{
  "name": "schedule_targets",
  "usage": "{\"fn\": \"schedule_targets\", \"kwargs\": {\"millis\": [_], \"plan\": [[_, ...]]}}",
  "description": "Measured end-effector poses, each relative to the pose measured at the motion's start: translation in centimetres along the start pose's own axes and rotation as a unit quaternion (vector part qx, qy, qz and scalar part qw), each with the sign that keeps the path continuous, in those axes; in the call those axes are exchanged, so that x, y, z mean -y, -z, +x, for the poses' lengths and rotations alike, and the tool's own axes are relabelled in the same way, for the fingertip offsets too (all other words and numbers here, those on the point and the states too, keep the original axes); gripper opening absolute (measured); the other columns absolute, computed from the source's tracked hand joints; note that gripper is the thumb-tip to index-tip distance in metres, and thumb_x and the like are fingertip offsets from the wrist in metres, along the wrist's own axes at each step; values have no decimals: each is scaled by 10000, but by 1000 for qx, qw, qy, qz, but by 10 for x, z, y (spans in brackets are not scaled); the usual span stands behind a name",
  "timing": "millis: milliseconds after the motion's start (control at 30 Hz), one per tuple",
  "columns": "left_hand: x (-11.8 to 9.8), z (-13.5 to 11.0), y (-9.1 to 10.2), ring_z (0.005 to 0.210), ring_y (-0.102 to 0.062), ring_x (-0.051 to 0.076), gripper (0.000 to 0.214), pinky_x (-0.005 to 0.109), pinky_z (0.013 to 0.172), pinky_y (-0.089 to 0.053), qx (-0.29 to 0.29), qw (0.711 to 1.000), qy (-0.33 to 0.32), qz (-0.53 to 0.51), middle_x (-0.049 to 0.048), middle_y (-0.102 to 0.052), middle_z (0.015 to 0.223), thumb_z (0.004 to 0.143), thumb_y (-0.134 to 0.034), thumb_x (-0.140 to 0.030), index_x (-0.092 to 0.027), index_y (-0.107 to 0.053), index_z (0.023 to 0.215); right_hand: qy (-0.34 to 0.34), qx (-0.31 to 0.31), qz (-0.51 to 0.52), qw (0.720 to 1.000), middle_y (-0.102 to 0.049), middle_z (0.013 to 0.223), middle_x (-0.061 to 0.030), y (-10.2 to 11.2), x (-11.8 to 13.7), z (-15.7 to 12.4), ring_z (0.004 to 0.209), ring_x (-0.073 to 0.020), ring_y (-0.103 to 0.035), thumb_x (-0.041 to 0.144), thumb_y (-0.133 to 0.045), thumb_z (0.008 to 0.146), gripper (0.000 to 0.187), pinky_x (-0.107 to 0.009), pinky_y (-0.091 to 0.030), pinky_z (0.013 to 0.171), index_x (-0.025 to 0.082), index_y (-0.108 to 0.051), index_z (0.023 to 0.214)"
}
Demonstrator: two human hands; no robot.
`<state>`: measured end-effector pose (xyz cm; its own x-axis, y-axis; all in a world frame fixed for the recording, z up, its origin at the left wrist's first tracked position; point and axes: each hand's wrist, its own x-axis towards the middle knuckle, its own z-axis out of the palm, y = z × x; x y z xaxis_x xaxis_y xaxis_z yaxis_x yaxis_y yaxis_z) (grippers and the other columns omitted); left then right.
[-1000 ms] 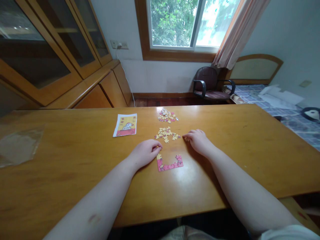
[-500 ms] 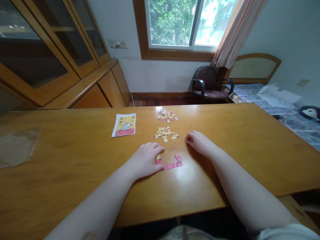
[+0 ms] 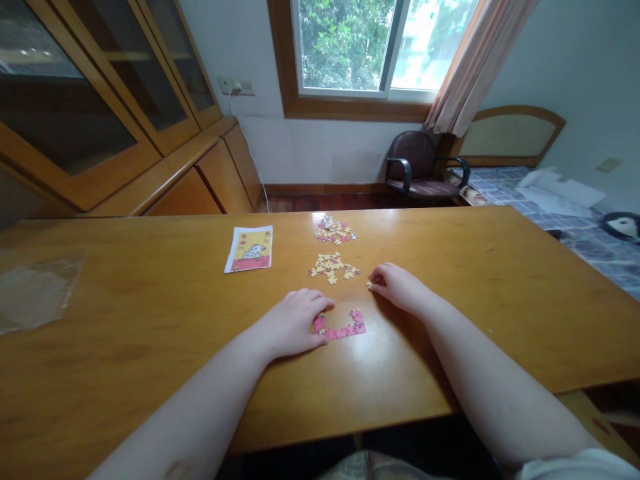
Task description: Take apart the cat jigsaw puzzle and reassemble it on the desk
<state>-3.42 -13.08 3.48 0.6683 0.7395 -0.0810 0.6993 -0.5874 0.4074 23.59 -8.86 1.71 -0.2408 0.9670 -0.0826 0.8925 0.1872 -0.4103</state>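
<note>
My left hand (image 3: 293,321) lies flat with its fingers stretched out over the left end of a pink, partly joined jigsaw strip (image 3: 346,325) on the wooden table (image 3: 150,333). My right hand (image 3: 397,287) rests just right of it, fingers curled and pinching a small yellow piece (image 3: 369,285). A pile of loose yellow pieces (image 3: 333,266) lies just beyond both hands. A second pile of mixed pink and yellow pieces (image 3: 334,229) sits farther back.
A reference picture card (image 3: 249,249) lies left of the piles. A clear plastic bag (image 3: 35,290) is at the far left. Glass-door cabinets (image 3: 100,107) stand left; an armchair (image 3: 423,170) and a bed (image 3: 565,213) lie beyond the table's far edge.
My left hand has gone from a curled pinch above the strip's left end to lying flat over it. My right hand has shifted slightly toward me, staying curled.
</note>
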Motion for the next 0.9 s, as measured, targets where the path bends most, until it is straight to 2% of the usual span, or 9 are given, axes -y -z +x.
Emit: {"fn": "schedule_targets", "kwargs": {"millis": [100, 200, 267, 400, 500, 667, 900], "plan": [[0, 0, 0, 1064, -557, 254, 484, 382, 949, -422, -1, 1000, 1, 0, 48, -626, 1142, 720, -724, -376, -250, -600, 1170, 0, 6, 47, 999, -662, 824, -31, -1, 4, -1, 724, -145, -586, 224, -706, 772, 86, -245, -423, 656, 173, -649, 812], [1, 0, -1, 1071, -555, 258, 489, 386, 955, -416, -2, 1000, 1, 0, 54, -625, 1147, 722, -724, -382, -250, -599, 1176, -1, 31, 138, 990, -665, 756, 3, -2, 9, -4, 660, -129, -576, 226, -713, 753, 178, -238, -416, 615, 178, -687, 922], [2, 0, -2, 1072, -555, 263, 492, 390, 953, -416, -2, 1000, 3, 0, 57, -624, 1146, 720, -725, -386, -254, -600, 1177, 0, 57, 190, 980, -687, 762, 1, -3, 12, -6, 674, -137, -599, 253, -715, 751, 234, -246, -439, 635, 185, -714, 974], [2, 0, -1, 1056, -560, 263, 480, 391, 943, -418, -4, 1000, 3, -1, 53, -627, 1124, 718, -728, -384, -257, -603, 1164, 11, 108, 251, 962, -747, 845, -27, -5, 18, -10, 787, -179, -664, 306, -683, 785, 167, -289, -489, 755, 196, -761, 882], [1, 0, -1, 1041, -566, 256, 452, 381, 924, -425, -6, 1000, 4, -1, 43, -629, 1098, 710, -735, -383, -255, -609, 1125, 20, 119, 260, 958, -759, 867, -26, -7, 21, -11, 809, -192, -682, 311, -673, 794, 164, -311, -501, 798, 206, -768, 876], [0, 0, 0, 1021, -572, 248, 388, 370, 902, -429, -5, 1000, 8, -3, 37, -632, 1062, 701, -740, -373, -246, -617, 1047, 19, 115, 252, 961, -760, 845, -28, -10, 24, -11, 795, -192, -686, 289, -675, 791, 152, -306, -509, 778, 198, -768, 871], [-1, 0, 1, 1020, -569, 251, 392, 376, 900, -430, 0, 1000, 12, -3, 36, -634, 1064, 698, -747, -372, -242, -613, 1043, 44, 109, 213, 970, -750, 812, -25, -15, 24, -9, 745, -172, -668, 256, -682, 777, 124, -284, -499, 732, 193, -758, 852]]}}
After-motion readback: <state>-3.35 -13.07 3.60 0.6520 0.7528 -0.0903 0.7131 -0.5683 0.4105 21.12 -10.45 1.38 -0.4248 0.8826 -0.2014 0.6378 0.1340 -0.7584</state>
